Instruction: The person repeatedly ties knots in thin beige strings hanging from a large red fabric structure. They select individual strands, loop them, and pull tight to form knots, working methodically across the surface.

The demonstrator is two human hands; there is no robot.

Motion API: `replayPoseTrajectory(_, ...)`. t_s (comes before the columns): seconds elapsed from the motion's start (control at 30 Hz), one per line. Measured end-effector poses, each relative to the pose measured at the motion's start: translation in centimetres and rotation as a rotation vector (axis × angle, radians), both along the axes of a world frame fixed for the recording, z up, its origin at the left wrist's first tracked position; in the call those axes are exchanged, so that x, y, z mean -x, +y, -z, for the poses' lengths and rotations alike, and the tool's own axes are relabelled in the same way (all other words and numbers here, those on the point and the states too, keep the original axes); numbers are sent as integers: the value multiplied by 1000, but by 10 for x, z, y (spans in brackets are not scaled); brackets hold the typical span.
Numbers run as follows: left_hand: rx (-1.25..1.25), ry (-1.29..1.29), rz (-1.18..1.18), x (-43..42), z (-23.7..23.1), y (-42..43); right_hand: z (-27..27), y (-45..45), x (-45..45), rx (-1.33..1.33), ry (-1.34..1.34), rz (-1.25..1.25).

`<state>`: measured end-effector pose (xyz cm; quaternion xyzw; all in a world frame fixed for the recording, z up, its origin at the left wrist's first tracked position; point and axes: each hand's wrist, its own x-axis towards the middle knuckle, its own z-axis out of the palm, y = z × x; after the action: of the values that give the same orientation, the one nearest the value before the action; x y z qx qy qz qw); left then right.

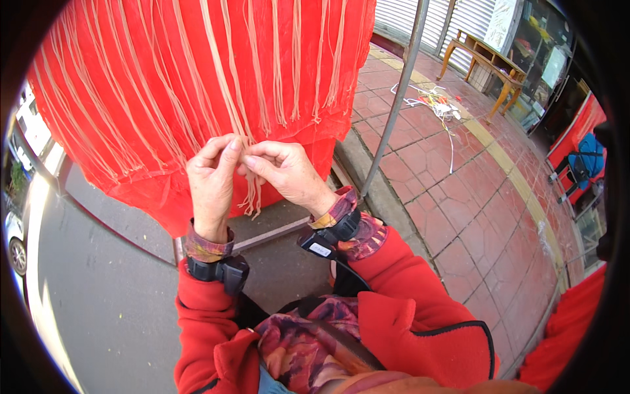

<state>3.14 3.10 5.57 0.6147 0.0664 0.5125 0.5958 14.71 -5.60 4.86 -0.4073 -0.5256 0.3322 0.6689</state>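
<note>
A large red cloth [300, 64] spreads before me, with rows of beige strings [170, 88] lying down its face. The strings hang in bunches, their loose ends near the cloth's lower part. My left hand [211, 172] pinches one bunch of beige strings [231, 108] between thumb and forefinger. Right beside it, my right hand [288, 172] grips the same bunch, thumb pressed against the bent fingers. Below the hands dangle the bunch's loose ends [253, 194]. The fingers hide the exact spot where the strings meet, so a knot there cannot be made out.
A grey metal pole [398, 98] rises to the right of the cloth. Under my wrists runs a metal bar [270, 235]. Tangled white and yellow cords [440, 106] lie on the red paving [443, 197], near a wooden table [485, 61]. Grey road [108, 276] stretches at left.
</note>
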Motion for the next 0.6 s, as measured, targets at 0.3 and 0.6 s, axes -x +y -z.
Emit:
replayPoseTrajectory(0.3, 105, 6, 38, -6, 5, 0, 6, 11, -19, 7, 49, -41)
replayPoseTrajectory(0.6, -102, 43, -153, -12, 23, 10, 20, 29, -25, -133, -192, 166)
